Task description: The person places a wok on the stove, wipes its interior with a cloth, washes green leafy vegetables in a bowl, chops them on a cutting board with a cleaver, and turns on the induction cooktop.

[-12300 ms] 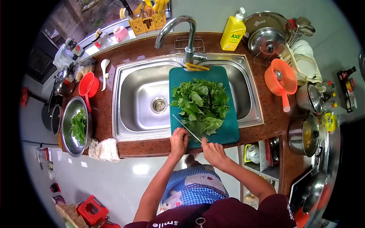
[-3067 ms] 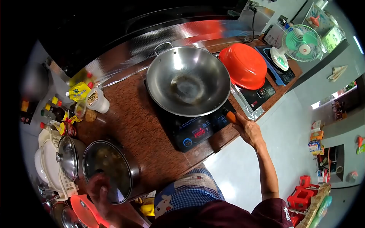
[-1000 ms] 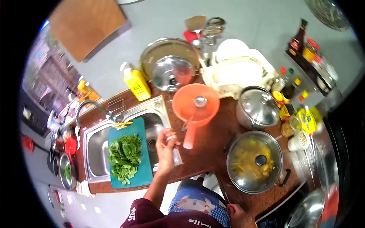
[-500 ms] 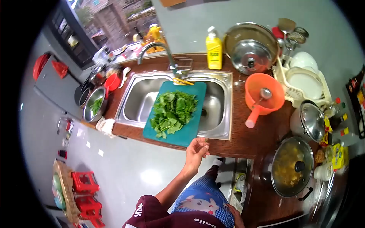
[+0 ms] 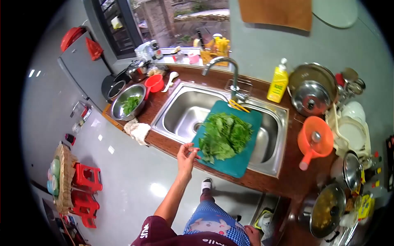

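Observation:
My left hand (image 5: 187, 158) is held just off the left edge of the teal cutting board (image 5: 234, 169), thumb and fingertips pinched together. Whatever the fingers hold, if anything, is too small to make out. A heap of leafy greens (image 5: 225, 137) covers most of the board, which lies across the double sink (image 5: 180, 96). Low in the view, my right hand (image 5: 253, 235) rests beside the blue checked apron (image 5: 215, 219); its fingers are mostly hidden. A steel bowl (image 5: 137, 107) with some greens stands on the counter to the left.
A faucet (image 5: 223, 60) arches behind the board. To the right are a yellow soap bottle (image 5: 278, 85), an orange dipper (image 5: 322, 137), a dish rack (image 5: 342, 139) and a lidded pan of food (image 5: 326, 215). Left, a cloth (image 5: 137, 131) hangs over the counter edge; red stools (image 5: 87, 178) stand on the floor.
The view has swung left, so the sink and board appear further right. My left hand has moved from the board's near right corner to its left side, fingers still pinched.

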The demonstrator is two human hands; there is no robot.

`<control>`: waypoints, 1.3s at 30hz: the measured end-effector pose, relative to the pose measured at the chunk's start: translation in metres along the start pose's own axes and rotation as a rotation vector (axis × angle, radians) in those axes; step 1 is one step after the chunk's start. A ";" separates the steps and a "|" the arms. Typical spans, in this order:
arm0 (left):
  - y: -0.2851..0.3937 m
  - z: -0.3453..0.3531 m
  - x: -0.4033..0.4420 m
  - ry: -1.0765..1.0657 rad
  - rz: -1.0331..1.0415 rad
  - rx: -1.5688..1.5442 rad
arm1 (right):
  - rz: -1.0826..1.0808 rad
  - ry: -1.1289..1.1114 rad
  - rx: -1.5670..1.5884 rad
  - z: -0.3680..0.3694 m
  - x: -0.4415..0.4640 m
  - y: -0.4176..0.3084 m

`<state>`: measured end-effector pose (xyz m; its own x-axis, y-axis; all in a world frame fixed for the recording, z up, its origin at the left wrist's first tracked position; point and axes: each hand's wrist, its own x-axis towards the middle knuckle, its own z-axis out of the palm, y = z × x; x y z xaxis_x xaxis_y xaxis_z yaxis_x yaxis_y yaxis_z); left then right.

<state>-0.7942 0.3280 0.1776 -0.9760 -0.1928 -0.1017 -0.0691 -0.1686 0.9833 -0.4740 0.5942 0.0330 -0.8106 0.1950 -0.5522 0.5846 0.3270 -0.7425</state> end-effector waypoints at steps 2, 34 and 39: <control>-0.005 -0.042 0.045 0.068 0.047 0.019 | -0.041 0.007 -0.034 0.010 0.017 -0.027; -0.058 -0.249 0.468 0.452 -0.154 -0.976 | 0.174 0.063 -0.572 0.027 0.147 -0.211; -0.047 -0.259 0.444 0.251 -0.305 -0.407 | -0.068 0.132 -0.770 -0.011 0.129 -0.261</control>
<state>-1.1710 0.0004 0.0467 -0.8416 -0.2928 -0.4537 -0.2061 -0.6024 0.7711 -0.7312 0.5441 0.1597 -0.8697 0.2439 -0.4292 0.3828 0.8821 -0.2745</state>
